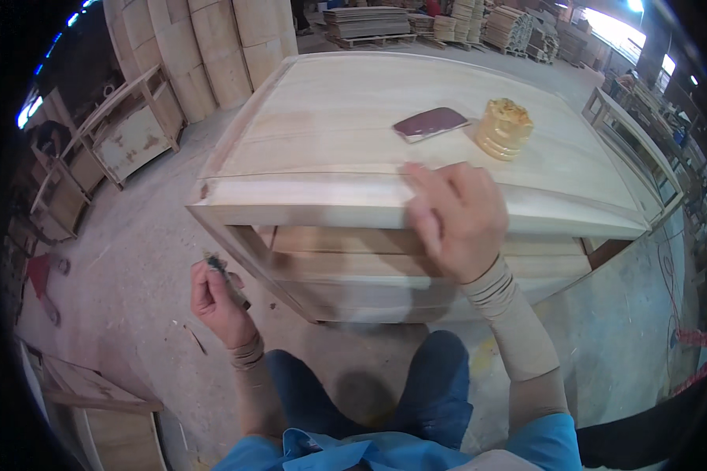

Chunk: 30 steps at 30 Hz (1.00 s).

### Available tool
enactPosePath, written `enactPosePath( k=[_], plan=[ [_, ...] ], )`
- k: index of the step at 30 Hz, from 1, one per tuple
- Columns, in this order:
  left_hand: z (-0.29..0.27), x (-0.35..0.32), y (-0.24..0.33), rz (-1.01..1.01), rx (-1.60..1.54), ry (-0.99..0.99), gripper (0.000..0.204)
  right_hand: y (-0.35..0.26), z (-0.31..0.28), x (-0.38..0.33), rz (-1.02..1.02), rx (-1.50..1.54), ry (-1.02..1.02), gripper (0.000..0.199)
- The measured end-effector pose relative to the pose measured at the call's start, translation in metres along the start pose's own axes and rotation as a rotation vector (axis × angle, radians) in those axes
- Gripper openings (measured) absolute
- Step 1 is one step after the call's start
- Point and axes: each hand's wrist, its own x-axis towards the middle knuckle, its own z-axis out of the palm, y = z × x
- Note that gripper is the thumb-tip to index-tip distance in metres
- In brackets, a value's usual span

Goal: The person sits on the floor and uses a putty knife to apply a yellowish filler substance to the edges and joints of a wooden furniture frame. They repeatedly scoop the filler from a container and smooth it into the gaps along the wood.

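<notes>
My left hand is closed around a small, thin tool with a dark, greenish end. It is held in the air over the floor, left of a bare wooden cabinet; its exact kind cannot be made out. My right hand, slightly blurred, hovers at or touches the cabinet's front top edge, with thumb and forefinger apart and nothing visible between them. On the cabinet top lies a curved piece of dark purple-brown sandpaper. Beside it stands a yellowish translucent tub with crusted filler at its top.
Below the front rail the cabinet has an open gap. More unfinished wooden frames stand at the left, lower left and right. Tall curved wood panels and stacked boards are behind. A red cord hangs at right.
</notes>
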Motion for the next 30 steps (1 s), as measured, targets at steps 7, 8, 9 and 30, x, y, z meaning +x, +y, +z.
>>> enactPosePath(
  k=[7, 8, 9, 30],
  plan=[
    [0.023, -0.048, 0.015, -0.028, 0.029, 0.094, 0.021, 0.016, 0.003, -0.003, -0.215, -0.102, -0.028, 0.045],
    [0.027, -0.055, 0.019, -0.017, 0.042, 0.099, 0.021, 0.016, 0.004, -0.004, -0.218, -0.083, -0.015, 0.045],
    [0.029, -0.062, 0.023, -0.028, 0.05, 0.113, 0.022, 0.017, 0.006, -0.006, -0.221, -0.066, -0.003, 0.045],
    [0.042, -0.056, 0.073, 0.018, -0.087, 0.136, 0.029, 0.026, -0.004, -0.006, -0.235, 0.185, 0.057, 0.042]
  ],
)
